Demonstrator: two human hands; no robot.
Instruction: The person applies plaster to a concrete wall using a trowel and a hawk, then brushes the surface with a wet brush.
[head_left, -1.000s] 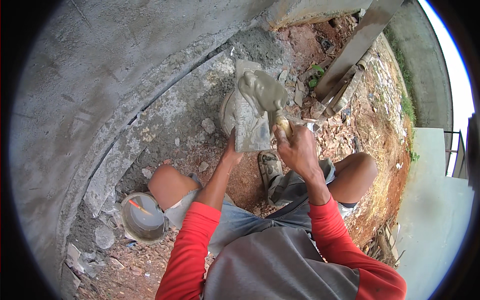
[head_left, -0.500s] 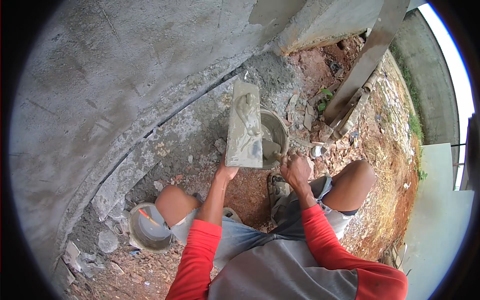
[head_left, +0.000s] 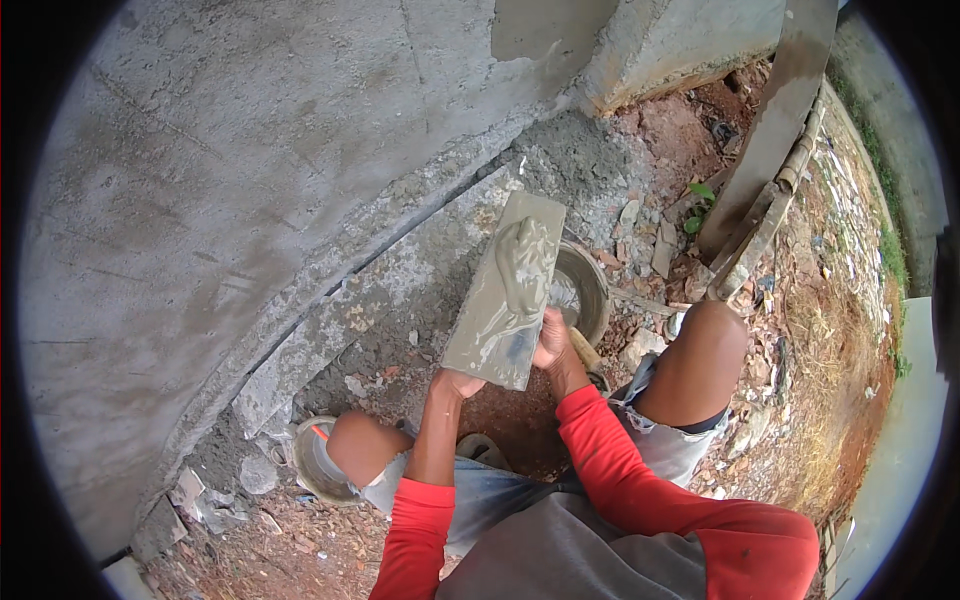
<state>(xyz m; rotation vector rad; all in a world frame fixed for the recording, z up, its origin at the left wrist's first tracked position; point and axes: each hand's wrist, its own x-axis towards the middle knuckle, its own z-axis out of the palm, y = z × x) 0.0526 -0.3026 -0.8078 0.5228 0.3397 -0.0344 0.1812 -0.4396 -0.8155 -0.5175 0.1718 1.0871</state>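
A rectangular flat board, like a plasterer's float or hawk (head_left: 475,335), is tilted in front of me with a smear of wet grey mortar (head_left: 518,265) on top. My left hand (head_left: 460,383) is closed at its near end, fingers hidden underneath. My right hand (head_left: 550,340) is closed at the board's right edge, its fingertips partly out of sight. Behind the board, partly covered, stands a round bucket (head_left: 600,300) with grey mortar residue. A pale wooden tool handle (head_left: 584,350) rests at the bucket's near rim, beside my right wrist; its blade is hidden.
A rough grey concrete wall (head_left: 250,190) rises at left, with a ledge and dark gap along its foot. A second bucket (head_left: 318,465) stands by my left knee. At right, a long plank (head_left: 770,130) leans beside bamboo poles; rubble and dry leaves cover the ground.
My right hand has left the tool in the bucket and moved left to the board's edge. The board has come nearer and turned, its top leaning right. The view has shifted slightly.
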